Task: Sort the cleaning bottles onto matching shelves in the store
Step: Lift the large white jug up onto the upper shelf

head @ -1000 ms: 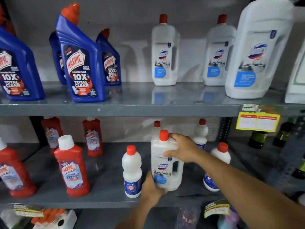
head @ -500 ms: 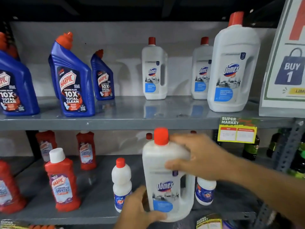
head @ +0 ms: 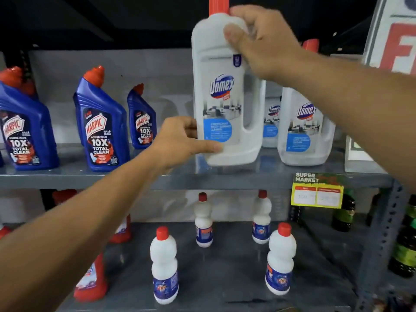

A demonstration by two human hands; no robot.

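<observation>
I hold a white Domex bottle (head: 222, 95) with a red cap upright, its base just above the grey upper shelf (head: 157, 179). My right hand (head: 263, 41) grips its shoulder below the cap. My left hand (head: 182, 140) clasps its lower left corner. Right of it stand two more white Domex bottles (head: 304, 131) on the same shelf, one partly hidden behind the held one. Blue Harpic bottles (head: 101, 127) fill the shelf's left side.
On the lower shelf (head: 225, 278) stand several small white bottles with red caps (head: 164, 264) and red Harpic bottles (head: 92, 280) at the left. A yellow price tag (head: 317, 192) hangs on the upper shelf's edge. Dark green bottles (head: 405, 244) stand at the right, a sign (head: 396, 34) top right.
Both hands have lifted the Domex bottle from the lower shelf up to the upper shelf's level, beside the other Domex bottles. The camera view has tilted upward.
</observation>
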